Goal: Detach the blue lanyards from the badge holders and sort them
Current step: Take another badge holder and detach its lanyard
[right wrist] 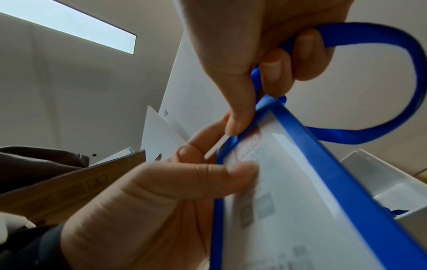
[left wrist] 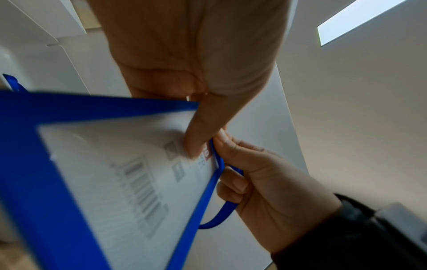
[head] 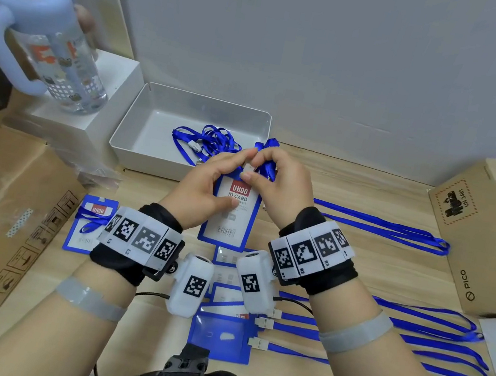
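Observation:
Both hands hold one blue badge holder (head: pixel 230 217) printed "UHOO ID CARD" above the table, in front of the white tray (head: pixel 137 141). My left hand (head: pixel 230 178) grips its upper part, thumb (left wrist: pixel 198 138) on the card face. My right hand (head: pixel 251 166) pinches at the clip on its top edge, with the blue lanyard (right wrist: pixel 392 87) looped through its curled fingers (right wrist: pixel 275 65). The clip itself is hidden by fingertips. Detached lanyards (head: pixel 211 143) lie tangled in the tray. More lanyards (head: pixel 395 232) stretch over the table at right. Other badge holders (head: pixel 221 339) lie below my wrists.
A badge holder wrapped in its lanyard (head: pixel 89 224) lies at left beside a cardboard box (head: pixel 2 214). Another cardboard box (head: pixel 475 243) borders the right side. A blue-lidded water bottle (head: pixel 52 43) stands on a white box (head: pixel 110 84) at back left.

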The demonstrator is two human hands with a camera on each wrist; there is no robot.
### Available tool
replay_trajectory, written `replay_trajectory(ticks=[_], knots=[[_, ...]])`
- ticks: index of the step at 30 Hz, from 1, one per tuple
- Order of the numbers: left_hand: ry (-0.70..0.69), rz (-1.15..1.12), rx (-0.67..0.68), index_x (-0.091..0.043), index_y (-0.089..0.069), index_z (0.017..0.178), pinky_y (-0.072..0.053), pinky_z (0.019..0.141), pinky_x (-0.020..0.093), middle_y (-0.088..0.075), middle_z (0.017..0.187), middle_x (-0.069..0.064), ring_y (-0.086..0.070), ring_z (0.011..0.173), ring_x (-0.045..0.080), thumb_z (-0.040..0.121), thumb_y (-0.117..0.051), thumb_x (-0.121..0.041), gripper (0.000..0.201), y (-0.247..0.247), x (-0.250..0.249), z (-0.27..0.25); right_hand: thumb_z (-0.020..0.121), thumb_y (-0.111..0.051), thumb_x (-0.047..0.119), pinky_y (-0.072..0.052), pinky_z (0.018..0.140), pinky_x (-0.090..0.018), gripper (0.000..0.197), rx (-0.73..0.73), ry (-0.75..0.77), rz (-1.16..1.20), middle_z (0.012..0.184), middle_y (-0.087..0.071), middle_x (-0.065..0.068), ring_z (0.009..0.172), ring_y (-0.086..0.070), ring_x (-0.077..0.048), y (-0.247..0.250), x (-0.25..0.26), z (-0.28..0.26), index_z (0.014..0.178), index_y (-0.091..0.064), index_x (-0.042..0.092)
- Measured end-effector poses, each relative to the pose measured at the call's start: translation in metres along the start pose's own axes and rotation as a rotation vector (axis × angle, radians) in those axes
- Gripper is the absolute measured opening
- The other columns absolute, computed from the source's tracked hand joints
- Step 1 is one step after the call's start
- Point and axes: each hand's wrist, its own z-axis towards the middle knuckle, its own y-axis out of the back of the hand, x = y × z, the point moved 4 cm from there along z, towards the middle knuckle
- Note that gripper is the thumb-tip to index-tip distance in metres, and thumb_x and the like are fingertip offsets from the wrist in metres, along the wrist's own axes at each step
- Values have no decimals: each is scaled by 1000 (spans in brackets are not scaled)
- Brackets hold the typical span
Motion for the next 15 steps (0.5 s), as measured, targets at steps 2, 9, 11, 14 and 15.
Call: replay_trajectory(ticks=[2, 9, 11, 14, 15], knots=[[-11, 19, -3, -33, -37, 132, -44, 100, 30, -47, 126, -14, -44, 124, 8, 73, -59, 14, 79, 1, -1, 1, 78, -69, 18, -50, 72, -36, 32, 7, 8, -11, 72, -55, 14, 73, -52, -12, -3, 0, -2, 63, -45, 33], [-55, 25, -9, -42, -41, 124, -47, 90, 17, -47, 121, -22, -48, 112, -7, 74, -59, 16, 79, 7, 0, 1, 86, -61, 25, -45, 62, -16, 22, 25, -66, 316, 68, -61, 12, 64, -55, 1, -6, -2, -5, 65, -58, 29], [-65, 18, 0, -46, -40, 120, -48, 85, 13, -47, 119, -23, -50, 107, -11, 74, -60, 16, 80, 6, -1, 0, 90, -56, 25, -42, 56, -15, 28, 12, -108, 409, 61, -62, 12, 58, -55, 0, -5, -5, -1, 63, -60, 26], [-84, 17, 11, -46, -41, 119, -47, 86, 12, -47, 121, -21, -49, 110, -9, 73, -60, 16, 80, 5, -5, 0, 83, -66, 18, -44, 58, -20, 24, -32, -130, 414, 62, -57, 9, 62, -53, -8, -3, -9, 2, 63, -54, 23], [-87, 17, 19, -46, -42, 119, -46, 88, 13, -48, 122, -20, -49, 111, -8, 73, -60, 17, 80, 4, -6, -1, 79, -70, 15, -47, 62, -26, 25, -44, -130, 406, 67, -56, 2, 67, -52, -13, -2, -10, 3, 67, -50, 23]])
